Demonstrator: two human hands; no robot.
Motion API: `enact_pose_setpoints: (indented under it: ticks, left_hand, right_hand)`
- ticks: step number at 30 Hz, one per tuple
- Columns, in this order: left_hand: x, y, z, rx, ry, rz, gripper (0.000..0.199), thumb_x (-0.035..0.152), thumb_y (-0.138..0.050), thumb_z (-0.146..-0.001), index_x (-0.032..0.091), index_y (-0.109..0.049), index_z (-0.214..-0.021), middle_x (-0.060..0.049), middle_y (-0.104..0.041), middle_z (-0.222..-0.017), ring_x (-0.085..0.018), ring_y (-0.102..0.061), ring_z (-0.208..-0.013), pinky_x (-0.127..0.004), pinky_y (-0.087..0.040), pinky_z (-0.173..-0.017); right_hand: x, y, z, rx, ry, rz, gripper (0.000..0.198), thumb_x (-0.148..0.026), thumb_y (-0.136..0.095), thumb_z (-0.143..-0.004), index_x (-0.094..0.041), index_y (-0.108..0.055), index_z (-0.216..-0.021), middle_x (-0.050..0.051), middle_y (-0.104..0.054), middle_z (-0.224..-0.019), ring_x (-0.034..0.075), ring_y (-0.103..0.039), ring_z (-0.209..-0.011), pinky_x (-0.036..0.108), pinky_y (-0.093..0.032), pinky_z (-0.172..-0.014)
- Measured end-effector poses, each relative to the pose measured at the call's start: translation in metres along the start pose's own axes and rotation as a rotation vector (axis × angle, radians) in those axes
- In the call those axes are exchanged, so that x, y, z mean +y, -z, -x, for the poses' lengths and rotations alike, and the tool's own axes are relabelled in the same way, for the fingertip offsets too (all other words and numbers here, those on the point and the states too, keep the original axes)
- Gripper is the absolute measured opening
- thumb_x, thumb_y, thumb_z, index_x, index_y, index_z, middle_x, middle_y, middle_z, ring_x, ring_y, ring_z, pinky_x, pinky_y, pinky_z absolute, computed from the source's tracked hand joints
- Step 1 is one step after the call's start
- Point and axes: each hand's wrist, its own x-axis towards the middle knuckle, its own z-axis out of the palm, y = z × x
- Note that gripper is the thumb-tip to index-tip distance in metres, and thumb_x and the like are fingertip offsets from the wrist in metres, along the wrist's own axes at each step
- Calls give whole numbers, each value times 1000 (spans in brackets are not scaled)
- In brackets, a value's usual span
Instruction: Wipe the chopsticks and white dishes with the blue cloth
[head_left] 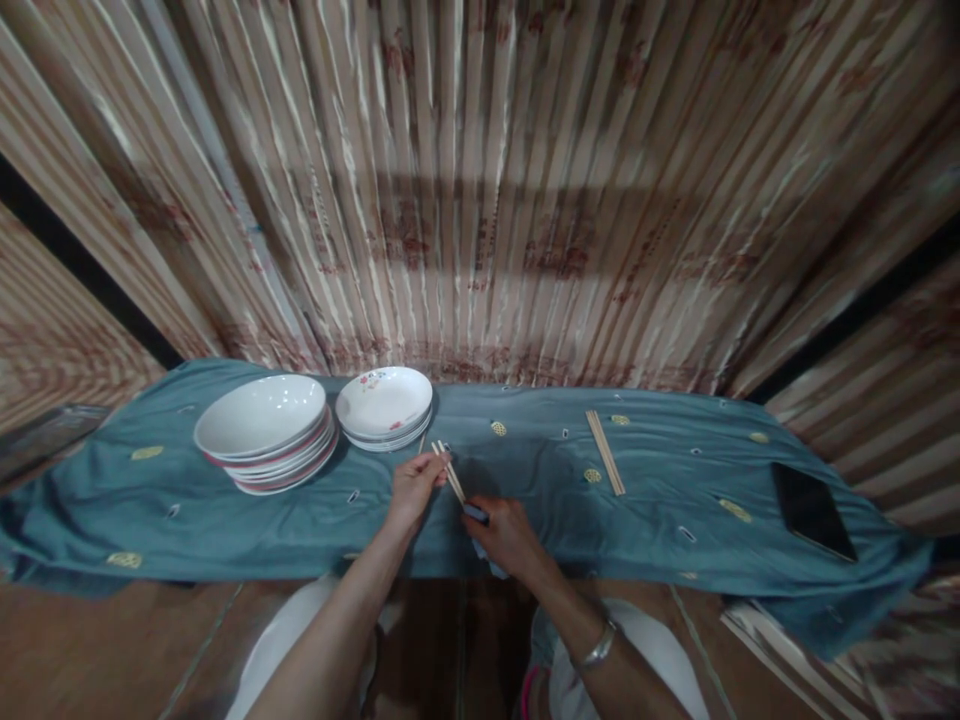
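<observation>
Two hands on my feed, both closed. Left hand (pixel 417 487) pinches the far ends of a few wooden chopsticks (pixel 456 486) between thumb and fingers; right hand (pixel 508 533) is clamped on a grey-blue cloth (pixel 477 513) at their near ends, over the front part of the worktop (pixel 540 470). Near tips lost to me behind cloth and fingers; exact count of held sticks I cannot make out. Both forearms run off the bottom of my view. Tighter leftward: stacked floral plates (pixel 384 405) just beyond the left hand, stacked white bowls (pixel 260 417) beside them. More room rightward, up to a chopstick bundle (pixel 604 452), then a black tablet-like device (pixel 814 510) near the right end.
</observation>
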Motion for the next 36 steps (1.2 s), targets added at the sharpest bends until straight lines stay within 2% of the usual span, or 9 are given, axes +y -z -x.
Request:
enact_pose_setpoints:
  ticks: [8, 13, 18, 21, 23, 27, 32, 36]
  left_hand:
    - [-4, -9, 2, -12, 43, 52, 40, 44, -87, -37, 15, -70, -60, 1, -62, -53, -8, -53, -48, -21, -46, -52]
    - [-9, -14, 3, -40, 93, 100, 45, 38, -90, -32, 15, -74, -68, -4, -71, -65, -12, -61, -56, -25, -51, -60]
    - [-14, -18, 8, -122, 102, 89, 46, 35, -90, -33, 15, -75, -72, -5, -73, -72, -14, -65, -63, -28, -53, -65]
    - [-19, -18, 10, -171, 84, 38, 44, 37, -89, -37, 17, -75, -73, -4, -73, -72, -15, -64, -64, -29, -53, -66]
    - [-23, -17, 11, -201, 81, 4, 43, 38, -88, -38, 17, -75, -74, -3, -71, -70, -14, -63, -62, -30, -53, -66]
    - [-32, -13, 11, -251, 26, -115, 38, 40, -82, -45, 18, -75, -74, -1, -66, -61, -14, -59, -56, -30, -51, -61]
    - [-36, -9, 16, -298, -198, -416, 20, 27, -69, -61, 24, -77, -80, -3, -71, -76, -19, -64, -72, -31, -50, -71]
    - [-36, -11, 19, -348, -265, -583, 21, 22, -64, -65, 26, -76, -82, -3, -71, -77, -19, -65, -72, -30, -50, -73]
  right_hand:
    - [7, 6, 3, 36, -8, 37, 16, -20, -55, -84, -20, -70, -80, 2, -71, -73, 14, -64, -68, 21, -38, -63]
    - [10, 10, 5, 46, -58, 20, 16, -19, -54, -83, -20, -70, -78, 0, -69, -67, 12, -62, -60, 19, -36, -57]
    - [14, 21, 3, 105, -90, 37, 16, -19, -56, -82, -20, -71, -80, 1, -72, -73, 15, -66, -70, 20, -38, -63]
    - [24, 41, -1, 193, -135, 86, 17, -23, -55, -83, -21, -72, -82, 2, -73, -73, 15, -66, -68, 21, -39, -63]
    - [35, 61, -3, 282, -178, 140, 18, -27, -56, -83, -21, -73, -83, 4, -73, -76, 17, -67, -71, 22, -40, -62]
    - [66, 105, -2, 345, -273, 298, 21, -28, -54, -84, -21, -74, -82, 4, -73, -76, 17, -67, -71, 22, -39, -62]
    - [108, 146, 4, 287, -536, 424, 25, -31, -53, -86, -20, -75, -88, 8, -75, -79, 20, -70, -79, 22, -38, -60]
    - [137, 163, 3, 205, -697, 532, 24, -32, -57, -85, -19, -76, -90, 13, -75, -93, 23, -70, -90, 23, -41, -62]
